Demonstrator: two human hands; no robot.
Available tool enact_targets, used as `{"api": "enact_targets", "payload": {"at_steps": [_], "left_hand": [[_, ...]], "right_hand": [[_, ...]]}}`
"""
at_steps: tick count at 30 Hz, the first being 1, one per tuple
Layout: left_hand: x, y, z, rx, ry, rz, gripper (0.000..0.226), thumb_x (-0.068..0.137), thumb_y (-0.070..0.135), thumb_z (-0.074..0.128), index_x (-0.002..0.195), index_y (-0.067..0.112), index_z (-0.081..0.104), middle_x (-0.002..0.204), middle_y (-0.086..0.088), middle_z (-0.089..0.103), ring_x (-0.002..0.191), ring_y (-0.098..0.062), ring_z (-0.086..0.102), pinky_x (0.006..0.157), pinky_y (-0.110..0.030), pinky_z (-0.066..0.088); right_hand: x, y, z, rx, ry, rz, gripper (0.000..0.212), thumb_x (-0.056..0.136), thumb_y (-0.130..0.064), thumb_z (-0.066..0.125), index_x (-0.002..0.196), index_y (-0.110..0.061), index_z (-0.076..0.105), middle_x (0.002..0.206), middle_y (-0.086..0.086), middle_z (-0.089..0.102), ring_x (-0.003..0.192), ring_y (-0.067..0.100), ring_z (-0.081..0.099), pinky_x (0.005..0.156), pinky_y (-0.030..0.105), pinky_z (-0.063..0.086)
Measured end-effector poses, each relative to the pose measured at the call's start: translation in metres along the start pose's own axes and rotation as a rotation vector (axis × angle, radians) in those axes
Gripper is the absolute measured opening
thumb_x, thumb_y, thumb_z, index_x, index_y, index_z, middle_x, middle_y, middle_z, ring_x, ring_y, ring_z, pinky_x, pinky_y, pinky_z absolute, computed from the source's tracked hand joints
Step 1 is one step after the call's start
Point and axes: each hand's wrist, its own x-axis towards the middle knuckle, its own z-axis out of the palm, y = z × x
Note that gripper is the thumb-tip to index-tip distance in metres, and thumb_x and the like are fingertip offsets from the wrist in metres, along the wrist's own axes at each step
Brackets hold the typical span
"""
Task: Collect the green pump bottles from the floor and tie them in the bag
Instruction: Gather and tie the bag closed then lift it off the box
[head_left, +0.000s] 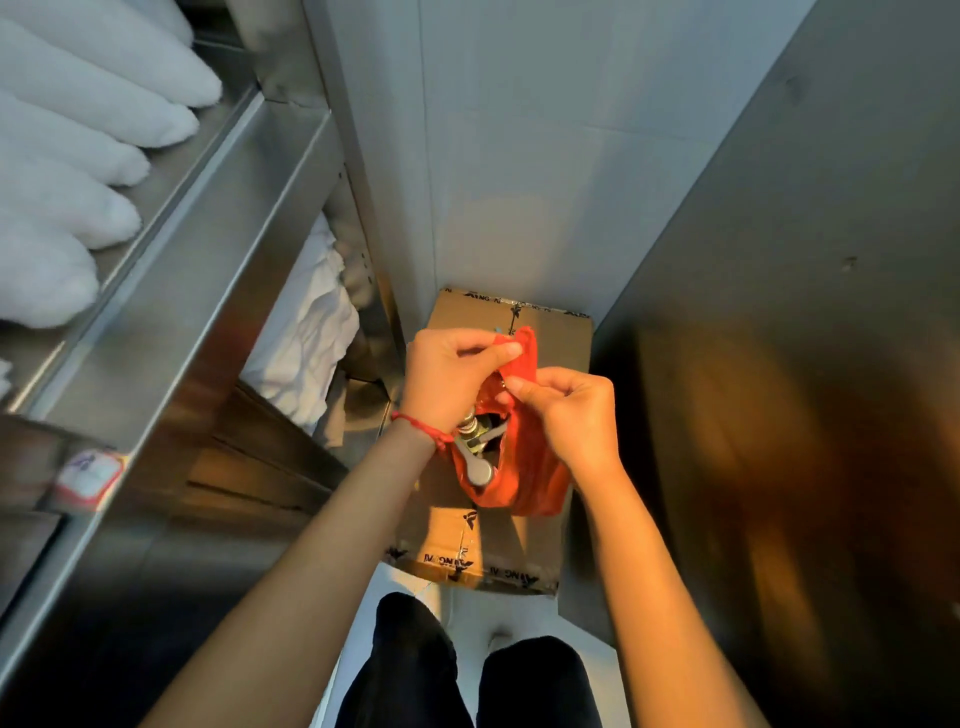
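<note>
Steel shelving standing left of the grip, holding white linens; pale wall rising beyond; warm light glowing on metal panel right.

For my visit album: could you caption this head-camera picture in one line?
Both hands, left hand and right hand, pinch the red bag's handles above a cardboard box, grey pump tops showing inside.

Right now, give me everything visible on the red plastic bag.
The thin, glossy red plastic bag looks crinkled and soft, and sits over the taped brown cardboard box. Its mouth is open, not yet tied. The left hand pinches one handle strip at the top, and the right hand pinches the opposite edge. Inside, grey pump heads and a ridged bottle neck show. The bottle bodies are mostly hidden.
</note>
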Motion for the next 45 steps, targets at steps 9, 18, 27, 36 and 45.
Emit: {"api": "enact_targets", "payload": {"at_steps": [9,18,27,36,45], "left_hand": [[-0.097,-0.029,-0.036,0.459,0.221,0.154,0.024,0.086,0.017,0.06,0.107,0.009,0.066,0.106,-0.009,0.069,0.097,-0.014,0.062,0.088,-0.016,0.04],[-0.231,-0.055,-0.063,0.912,0.381,0.032,0.041,0.085,0.031,0.049,0.112,0.003,0.062,0.117,-0.021,0.062,0.111,-0.038,0.056,0.094,-0.053,0.042],[-0.35,-0.071,-0.089,1.034,0.449,-0.169,0.046,0.084,0.029,0.058,0.122,0.003,0.053,0.129,-0.02,0.054,0.122,-0.038,0.046,0.099,-0.056,0.036],[-0.485,-0.079,-0.098,1.05,0.551,-0.369,0.068,0.09,0.052,0.016,0.119,0.003,0.055,0.125,-0.02,0.057,0.116,-0.038,0.052,0.094,-0.055,0.041],[-0.597,-0.077,-0.059,0.943,0.851,-0.641,0.087,0.085,0.062,-0.003,0.127,0.005,0.047,0.133,-0.019,0.05,0.126,-0.037,0.043,0.102,-0.053,0.033]], "right_hand": [[-0.05,0.008,-0.006,0.081,-0.19,0.078,0.024,0.077,-0.008,0.069,0.056,-0.019,0.073,0.055,-0.003,0.071,0.052,0.011,0.062,0.055,0.024,0.051],[-0.122,0.028,0.002,0.005,-0.368,0.083,0.017,0.078,-0.005,0.068,0.063,-0.014,0.072,0.055,-0.003,0.071,0.051,0.006,0.063,0.051,0.015,0.05],[-0.199,0.046,0.013,-0.072,-0.491,0.057,0.019,0.077,-0.01,0.071,0.058,-0.017,0.073,0.058,-0.002,0.072,0.053,0.009,0.063,0.056,0.02,0.053],[-0.291,0.07,0.025,-0.164,-0.689,0.037,0.018,0.077,-0.014,0.071,0.062,-0.024,0.075,0.06,-0.003,0.073,0.06,0.019,0.062,0.063,0.03,0.051],[-0.374,0.09,0.032,-0.24,-1.029,0.028,0.02,0.076,-0.007,0.07,0.06,-0.019,0.074,0.058,-0.001,0.072,0.064,0.022,0.061,0.068,0.033,0.049]]}}
